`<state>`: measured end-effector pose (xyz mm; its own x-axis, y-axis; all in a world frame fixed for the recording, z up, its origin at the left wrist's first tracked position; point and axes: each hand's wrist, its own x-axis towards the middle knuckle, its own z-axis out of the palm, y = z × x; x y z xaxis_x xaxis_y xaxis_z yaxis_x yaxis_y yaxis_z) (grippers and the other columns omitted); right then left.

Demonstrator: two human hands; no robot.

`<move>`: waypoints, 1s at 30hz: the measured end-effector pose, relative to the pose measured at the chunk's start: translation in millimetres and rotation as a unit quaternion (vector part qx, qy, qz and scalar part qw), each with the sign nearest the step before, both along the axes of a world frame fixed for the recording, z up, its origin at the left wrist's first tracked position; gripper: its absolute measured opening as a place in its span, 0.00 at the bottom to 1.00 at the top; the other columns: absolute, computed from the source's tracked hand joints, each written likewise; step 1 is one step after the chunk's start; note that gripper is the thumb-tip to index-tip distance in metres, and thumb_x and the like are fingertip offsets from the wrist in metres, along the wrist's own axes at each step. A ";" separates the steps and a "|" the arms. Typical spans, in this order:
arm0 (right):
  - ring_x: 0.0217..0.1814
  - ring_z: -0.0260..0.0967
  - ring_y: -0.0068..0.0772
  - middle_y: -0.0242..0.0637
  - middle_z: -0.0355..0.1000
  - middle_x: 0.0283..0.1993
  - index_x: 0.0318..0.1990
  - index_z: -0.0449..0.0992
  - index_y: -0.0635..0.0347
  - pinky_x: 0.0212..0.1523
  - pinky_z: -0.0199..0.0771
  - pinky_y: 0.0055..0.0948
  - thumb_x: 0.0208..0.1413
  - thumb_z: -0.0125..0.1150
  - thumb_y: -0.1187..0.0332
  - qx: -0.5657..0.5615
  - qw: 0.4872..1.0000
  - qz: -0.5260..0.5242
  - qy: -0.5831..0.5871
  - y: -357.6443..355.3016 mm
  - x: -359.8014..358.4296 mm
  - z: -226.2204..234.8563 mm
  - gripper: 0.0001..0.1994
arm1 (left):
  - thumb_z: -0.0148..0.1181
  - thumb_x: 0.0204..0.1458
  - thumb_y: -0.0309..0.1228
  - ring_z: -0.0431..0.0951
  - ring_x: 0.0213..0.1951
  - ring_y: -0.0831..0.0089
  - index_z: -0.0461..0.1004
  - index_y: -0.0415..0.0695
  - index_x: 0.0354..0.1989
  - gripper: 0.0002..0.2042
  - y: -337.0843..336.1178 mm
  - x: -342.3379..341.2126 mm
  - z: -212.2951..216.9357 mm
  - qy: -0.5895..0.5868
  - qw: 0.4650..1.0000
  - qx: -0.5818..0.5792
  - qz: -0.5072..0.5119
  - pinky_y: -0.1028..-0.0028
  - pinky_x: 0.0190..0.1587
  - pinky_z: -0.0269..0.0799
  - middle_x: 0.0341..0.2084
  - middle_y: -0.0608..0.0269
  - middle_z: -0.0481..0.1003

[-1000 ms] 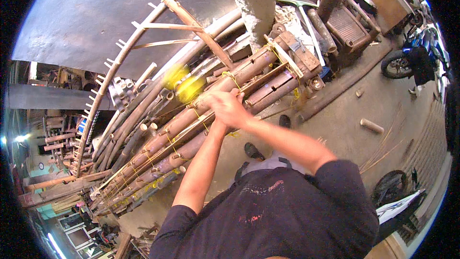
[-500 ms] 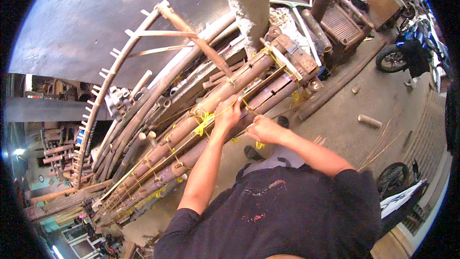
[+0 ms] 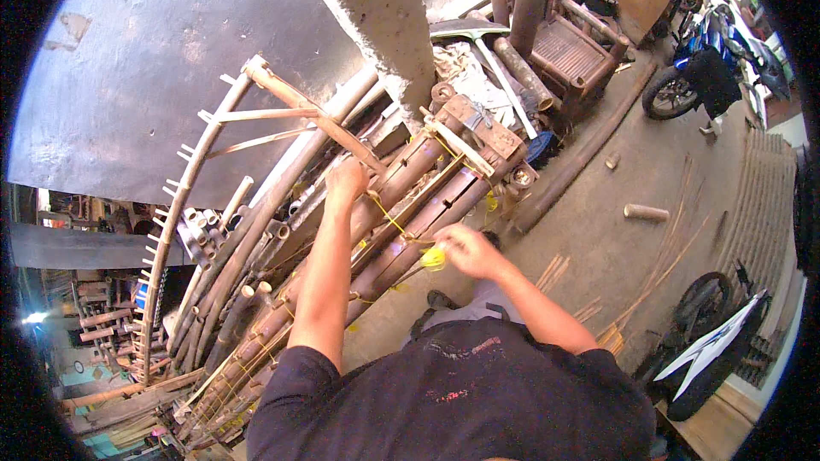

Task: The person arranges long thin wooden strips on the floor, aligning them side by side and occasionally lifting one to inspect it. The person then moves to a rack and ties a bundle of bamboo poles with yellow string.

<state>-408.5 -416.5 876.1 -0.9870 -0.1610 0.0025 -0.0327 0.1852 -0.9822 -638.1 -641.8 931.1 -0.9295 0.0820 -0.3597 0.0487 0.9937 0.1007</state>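
Two thick brown bamboo poles, a far one point(image 3: 416, 162) and a near one point(image 3: 444, 201), lie side by side in front of me, bound at intervals with cord. A thin yellow cord point(image 3: 390, 219) runs slantwise across them. My left hand point(image 3: 345, 181) is closed at the far pole's outer side, at the cord's upper end; its fingertips are partly hidden. On the near side my right hand point(image 3: 468, 253) is closed on the cord's other end. A loose yellow bundle of cord point(image 3: 433, 259) hangs beside the right fingers.
A curved wooden frame with pegs point(image 3: 190, 172) rises at left, beside stacked bamboo. A rough concrete pillar point(image 3: 384, 21) stands beyond the poles. A short bamboo piece point(image 3: 647, 212) and thin strips lie on the floor at right, with motorcycles point(image 3: 670, 100) past them.
My hands have moved apart: the left went left and up to the far pole's outer side, the right slightly down and right. The yellow bundle has shifted from beside the left wrist to the right hand.
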 end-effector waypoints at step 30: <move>0.30 0.76 0.53 0.50 0.76 0.27 0.28 0.77 0.64 0.37 0.75 0.47 0.63 0.51 0.53 0.069 0.933 0.333 0.118 45.7 -253.2 113.0 0.22 | 0.54 0.59 0.33 0.78 0.44 0.53 0.81 0.44 0.39 0.10 145.5 97.9 -56.0 0.279 0.934 0.223 0.026 0.49 0.45 0.60 0.36 0.51 0.81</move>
<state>-661.8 -370.8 989.1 -0.6431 -0.7526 0.1419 -0.3980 0.1701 -0.9015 -540.2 -496.3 875.1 -0.9689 0.0566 0.2408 0.1694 0.8612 0.4792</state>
